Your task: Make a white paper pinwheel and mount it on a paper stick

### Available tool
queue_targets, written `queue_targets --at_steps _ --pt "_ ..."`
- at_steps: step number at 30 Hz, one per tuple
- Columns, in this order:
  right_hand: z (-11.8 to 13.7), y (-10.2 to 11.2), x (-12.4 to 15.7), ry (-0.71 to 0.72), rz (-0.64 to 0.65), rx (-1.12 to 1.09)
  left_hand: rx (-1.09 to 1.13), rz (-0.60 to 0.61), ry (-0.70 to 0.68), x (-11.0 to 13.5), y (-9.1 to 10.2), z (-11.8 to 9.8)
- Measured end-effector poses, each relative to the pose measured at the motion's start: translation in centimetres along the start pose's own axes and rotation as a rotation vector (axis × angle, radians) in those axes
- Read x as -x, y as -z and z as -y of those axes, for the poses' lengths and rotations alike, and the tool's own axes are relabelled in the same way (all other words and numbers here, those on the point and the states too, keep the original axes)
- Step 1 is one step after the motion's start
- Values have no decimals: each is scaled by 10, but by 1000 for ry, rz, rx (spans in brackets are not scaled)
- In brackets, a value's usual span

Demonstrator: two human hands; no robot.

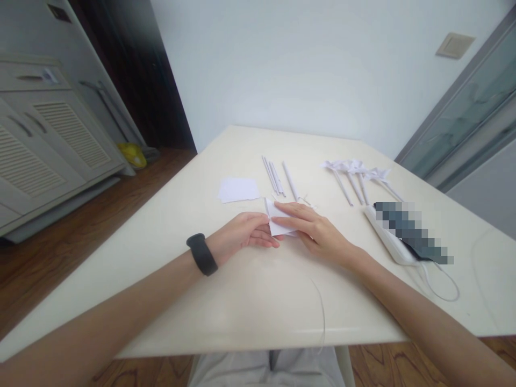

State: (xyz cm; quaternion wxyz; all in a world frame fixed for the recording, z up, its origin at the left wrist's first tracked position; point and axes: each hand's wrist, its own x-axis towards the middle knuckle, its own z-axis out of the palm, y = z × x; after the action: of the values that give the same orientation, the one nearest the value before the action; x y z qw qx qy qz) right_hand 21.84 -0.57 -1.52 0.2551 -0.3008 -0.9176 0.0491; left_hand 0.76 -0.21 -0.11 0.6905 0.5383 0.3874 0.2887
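Note:
A small white sheet of paper (278, 228), folded over, is between my hands above the middle of the table. My left hand (252, 230) pinches its left edge with thumb and forefinger, while the other fingers stretch out under it. From the right, my right hand (310, 226) lays its long fingers across the top of the paper and grips its right side; its thumb is mostly hidden. A stack of white paper squares (239, 190) lies just beyond my left hand. Several rolled white paper sticks (274, 176) rest past the paper, with a single paper stick (290, 181) beside them.
Several white paper pinwheels (355, 167) on sticks lie at the back right. Nearer stands a white device (389, 236) with a cable and a blurred dark top. A thin string (322, 306) hangs over the table's (242, 317) front edge. The wall (298, 70) borders the back.

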Motion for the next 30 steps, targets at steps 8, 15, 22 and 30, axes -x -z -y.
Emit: queue_targets --at_steps 8,15,22,30 --pt "6 5 -2 -5 40 -34 -162 -22 -24 2 -1 -5" --pt "12 14 -1 -178 -2 -503 -289 -43 -80 -2 0 0" --pt "14 19 -4 -375 96 -799 -379 -15 -148 -2 1 4" --pt "15 3 -4 -431 37 -595 -369 24 -151 -1 -2 3"
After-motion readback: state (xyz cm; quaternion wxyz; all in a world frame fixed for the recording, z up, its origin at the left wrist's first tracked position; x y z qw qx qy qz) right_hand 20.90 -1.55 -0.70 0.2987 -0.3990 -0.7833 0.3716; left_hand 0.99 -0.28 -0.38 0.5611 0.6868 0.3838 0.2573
